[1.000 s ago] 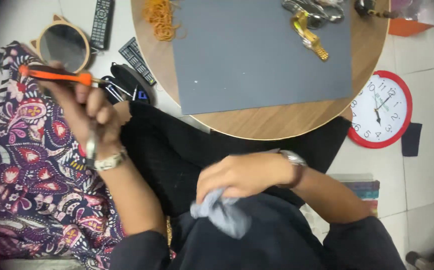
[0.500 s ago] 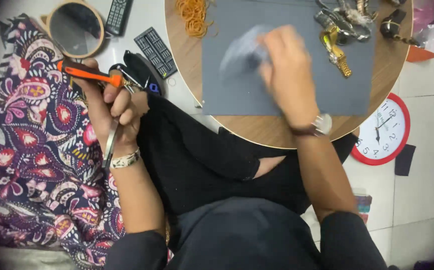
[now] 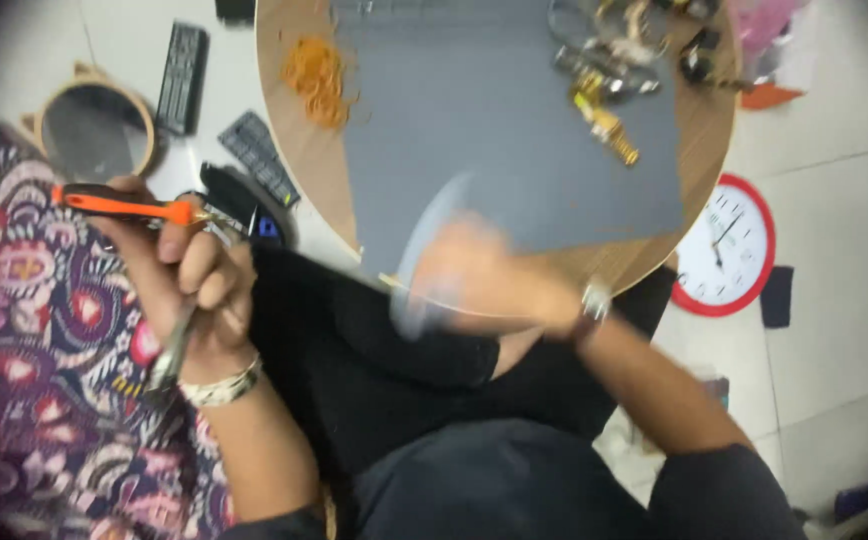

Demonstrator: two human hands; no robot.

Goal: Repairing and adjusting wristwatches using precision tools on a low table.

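Packages: a pink, crinkled plastic bag (image 3: 769,30) lies at the top right edge of the round wooden counter (image 3: 699,150), partly cut off by the frame.
Beside it: a small orange flat piece (image 3: 772,97) sits just below the bag on the floor; whether it is packaging cannot be told.
Labels: none can be made out.
Signs: none in view.
Screens: none in view.

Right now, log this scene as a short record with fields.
left hand: holds orange-handled tool and a metal tool
right hand: blurred, holding grey cloth at table edge
round wooden table: grey mat, orange rubber bands, metal hardware
floor: red-rimmed clock, round mirror, remotes
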